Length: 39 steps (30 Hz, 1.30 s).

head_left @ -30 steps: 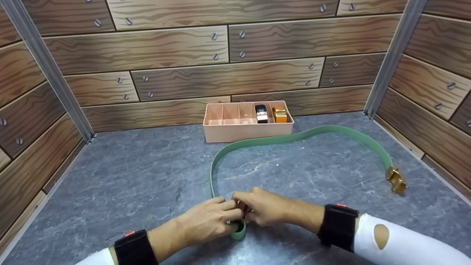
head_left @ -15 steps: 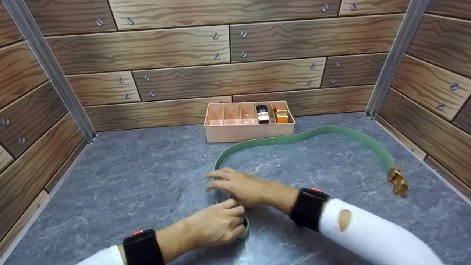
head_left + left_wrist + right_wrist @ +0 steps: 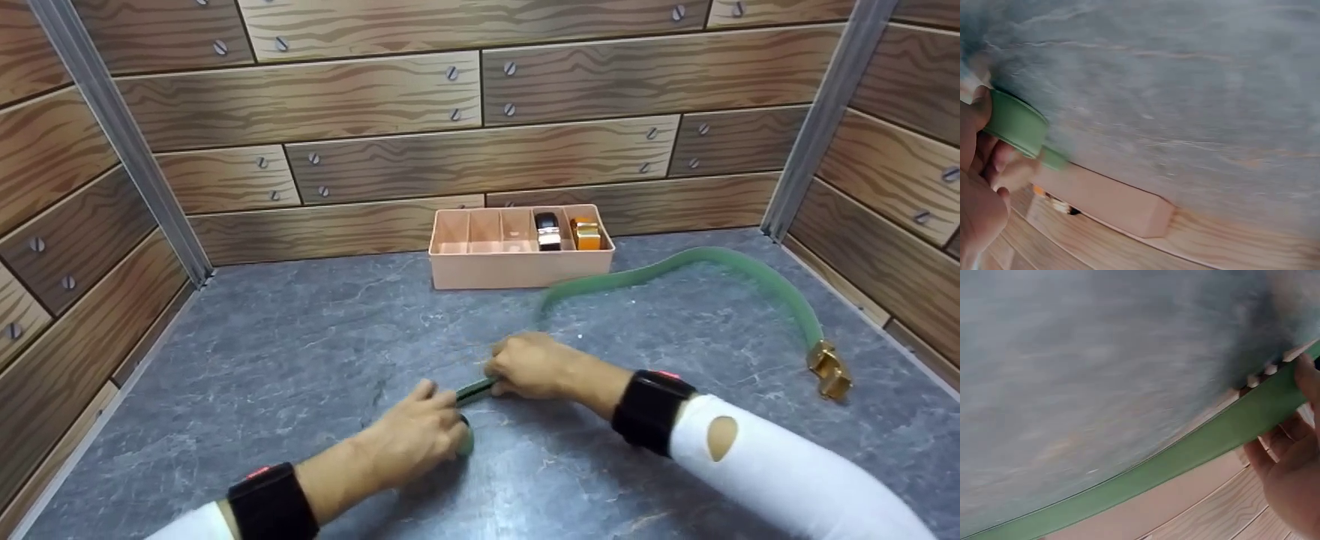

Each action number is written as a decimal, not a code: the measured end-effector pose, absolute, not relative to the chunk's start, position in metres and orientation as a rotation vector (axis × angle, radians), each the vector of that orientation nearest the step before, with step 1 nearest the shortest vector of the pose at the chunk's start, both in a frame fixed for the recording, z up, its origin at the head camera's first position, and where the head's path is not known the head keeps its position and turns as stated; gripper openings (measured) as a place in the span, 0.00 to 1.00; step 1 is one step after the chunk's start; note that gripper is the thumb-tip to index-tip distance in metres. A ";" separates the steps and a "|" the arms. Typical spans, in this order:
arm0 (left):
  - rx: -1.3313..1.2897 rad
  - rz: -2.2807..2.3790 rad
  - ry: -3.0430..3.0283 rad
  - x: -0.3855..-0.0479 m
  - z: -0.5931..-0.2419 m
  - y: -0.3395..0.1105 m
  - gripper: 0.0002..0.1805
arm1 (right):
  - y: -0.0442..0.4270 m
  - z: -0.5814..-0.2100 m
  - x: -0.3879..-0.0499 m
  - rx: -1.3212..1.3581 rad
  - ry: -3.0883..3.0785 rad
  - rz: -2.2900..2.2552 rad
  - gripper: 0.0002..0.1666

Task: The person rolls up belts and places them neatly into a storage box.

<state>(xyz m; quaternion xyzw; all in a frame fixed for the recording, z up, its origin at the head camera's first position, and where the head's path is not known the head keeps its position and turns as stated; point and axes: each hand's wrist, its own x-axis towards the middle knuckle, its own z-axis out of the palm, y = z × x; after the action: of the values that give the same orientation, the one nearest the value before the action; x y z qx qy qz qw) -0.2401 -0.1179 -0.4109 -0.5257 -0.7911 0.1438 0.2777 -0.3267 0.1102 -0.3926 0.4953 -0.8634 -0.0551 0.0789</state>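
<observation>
A green belt (image 3: 709, 253) curves over the table and ends at the right in a gold buckle (image 3: 829, 370). Its other end is bent into a small coil (image 3: 1019, 124), which my left hand (image 3: 416, 431) grips between thumb and fingers. Up and to the right of it, my right hand (image 3: 536, 365) pinches the strap (image 3: 1185, 458), thumb on one face and fingers on the other. Between the two hands a short stretch of belt runs straight. The inside of the coil is mostly hidden by the left fingers.
Behind the belt stands a pink divided box (image 3: 521, 271) against the wood-patterned back wall (image 3: 390, 169). Its two right compartments hold a rolled black belt (image 3: 548, 231) and a rolled orange belt (image 3: 586, 234). Patterned side walls flank the grey marbled table (image 3: 300, 330).
The right hand left the coil, reached up along the strap and now grips it. The near part of the belt has been pulled rightward. The left hand shifted slightly left with the coil.
</observation>
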 end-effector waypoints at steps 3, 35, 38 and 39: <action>-1.354 0.353 -2.196 -0.244 -0.412 -0.125 0.10 | 0.120 -0.396 -0.318 1.444 -2.619 -0.138 0.11; -1.059 -0.702 -2.693 -0.255 -0.410 -0.108 0.33 | 0.090 -0.408 -0.279 1.534 -2.222 -0.015 0.15; -1.128 -0.676 -2.687 -0.256 -0.409 -0.109 0.33 | 0.091 -0.411 -0.281 1.539 -2.120 -0.032 0.16; -1.146 -0.666 -2.679 -0.257 -0.408 -0.109 0.33 | 0.091 -0.412 -0.282 1.539 -2.110 -0.042 0.16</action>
<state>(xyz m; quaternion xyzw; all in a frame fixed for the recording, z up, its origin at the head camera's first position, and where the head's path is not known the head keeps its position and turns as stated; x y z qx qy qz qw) -0.2565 -0.1095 -0.4084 -0.3823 -0.8937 -0.2223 0.0761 -0.2817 0.0909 -0.4121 0.5688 -0.7796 -0.0156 0.2615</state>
